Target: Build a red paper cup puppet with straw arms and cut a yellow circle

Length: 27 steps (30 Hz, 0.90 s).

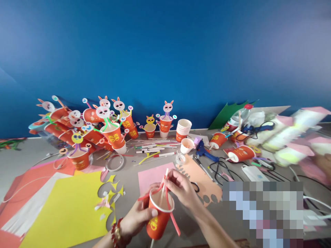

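— What carries it all?

— A grey desk (15, 162) set against a blue wall (165, 51). Along its far edge, toward the left corner, stands a crowd of orange rabbit cups (103, 127), paper cups topped with cut-out bunny faces.

— And the paper?

— A big yellow sheet (69, 210) with shapes cut out lies at the near left, red paper (28, 182) beside it toward the left edge, and a pink sheet (152, 175) in the middle, just beyond the hands.

— Smaller things?

— A stack of paper cups (183, 129) at the far edge, mid-desk; a blue glue gun (203, 151) to its right with black cords trailing toward the right edge.

— The hands?

— Near the front edge, centre. The left hand (138, 217), a beaded bracelet (117, 234) on its wrist, is clenched around an orange cup (159, 218), holding it tilted above the desk. The right hand (181, 187) pinches a white stick (164, 186) standing in the cup's mouth.

— Anything else on that cup?

— A red pipe cleaner (172, 212) bends over its rim and hangs down the side.
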Each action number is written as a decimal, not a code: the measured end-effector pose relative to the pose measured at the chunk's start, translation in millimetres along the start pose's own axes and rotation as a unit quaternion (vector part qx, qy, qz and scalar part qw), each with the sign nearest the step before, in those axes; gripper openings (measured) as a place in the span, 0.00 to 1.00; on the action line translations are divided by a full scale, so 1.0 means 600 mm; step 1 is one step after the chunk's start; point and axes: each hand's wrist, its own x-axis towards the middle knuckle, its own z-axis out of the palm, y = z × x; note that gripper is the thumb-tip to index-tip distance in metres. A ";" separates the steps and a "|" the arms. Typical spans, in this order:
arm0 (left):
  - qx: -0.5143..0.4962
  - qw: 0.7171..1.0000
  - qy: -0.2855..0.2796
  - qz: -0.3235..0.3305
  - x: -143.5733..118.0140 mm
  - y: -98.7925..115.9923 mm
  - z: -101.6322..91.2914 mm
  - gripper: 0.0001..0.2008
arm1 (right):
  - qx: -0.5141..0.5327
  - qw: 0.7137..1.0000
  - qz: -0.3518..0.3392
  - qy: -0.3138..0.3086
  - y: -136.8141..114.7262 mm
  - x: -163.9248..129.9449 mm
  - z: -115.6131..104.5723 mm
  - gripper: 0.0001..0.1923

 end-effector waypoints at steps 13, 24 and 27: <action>0.083 0.996 -0.010 0.029 -0.001 0.010 0.009 0.38 | 0.006 0.999 -0.050 0.003 -0.007 -0.001 0.005 0.14; 0.115 0.992 -0.006 0.043 0.001 0.014 0.007 0.36 | 0.009 0.997 -0.059 -0.045 -0.026 0.000 0.007 0.16; 0.100 0.994 -0.006 0.034 0.000 0.011 0.006 0.37 | 0.015 0.998 -0.054 -0.036 -0.023 0.002 0.012 0.16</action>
